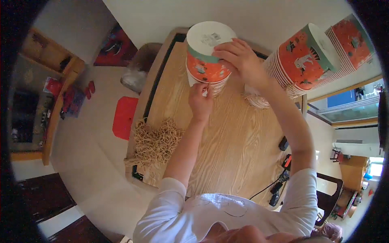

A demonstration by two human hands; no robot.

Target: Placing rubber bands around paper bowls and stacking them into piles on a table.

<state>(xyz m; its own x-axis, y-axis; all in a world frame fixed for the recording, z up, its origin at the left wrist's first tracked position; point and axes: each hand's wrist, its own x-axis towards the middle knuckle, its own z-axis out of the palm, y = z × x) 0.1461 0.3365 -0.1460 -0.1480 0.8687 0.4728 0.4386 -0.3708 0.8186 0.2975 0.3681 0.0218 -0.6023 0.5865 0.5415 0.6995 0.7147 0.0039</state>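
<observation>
A stack of nested paper buckets, orange with a green band and printed figures, stands upside down at the far edge of the table. My right hand wraps its fingers over the white base's right edge, gripping the top bucket. Lower down, my left hand is closed in a pinch at the bucket rims, with a small pale bit by the thumb; what it holds is too small to make out. Left of my left forearm lies a tangled pile of tan cords.
More bucket stacks lean at the table's far right. Black adapters and cables lie along the right edge of the wooden table. A red stool and a bin with a clear bag stand left of it.
</observation>
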